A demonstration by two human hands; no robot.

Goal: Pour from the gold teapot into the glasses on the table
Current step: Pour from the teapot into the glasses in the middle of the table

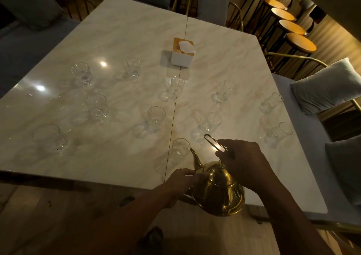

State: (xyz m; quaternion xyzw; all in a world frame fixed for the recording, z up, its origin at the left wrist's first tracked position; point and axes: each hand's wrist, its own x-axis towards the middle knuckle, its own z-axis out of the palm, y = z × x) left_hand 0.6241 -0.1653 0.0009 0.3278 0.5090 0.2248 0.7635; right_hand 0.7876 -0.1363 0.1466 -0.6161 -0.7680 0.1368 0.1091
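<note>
– Your right hand (242, 163) grips the wire handle (214, 143) of the gold teapot (220, 192), fingers wrapped over the loop.
– And my left hand?
– Your left hand (183, 180) holds the pot too, fingers curled against its shoulder at the base of the spout (195, 159).
– Where is the pot?
– You hold it in the air at the near edge of the table (117, 30), tipped forward. The spout tip sits at the rim of the nearest glass (180, 146), which stands just right of the seam between the 2 marble tops.
– Is anything flowing?
– It's too dim to tell; no stream shows.
– And the other glasses (156, 118)?
– You have 10 more, all upright and well apart: 5 on the left top, 1 on the seam, 4 on the right top.
– Anything else?
– A white tissue box (182, 52) with a wooden lid stands on the seam beyond the glasses, 1 tissue poking out. Grey cushions (328, 83) lie to your right, and a row of round stools (301, 42) stands behind them.
</note>
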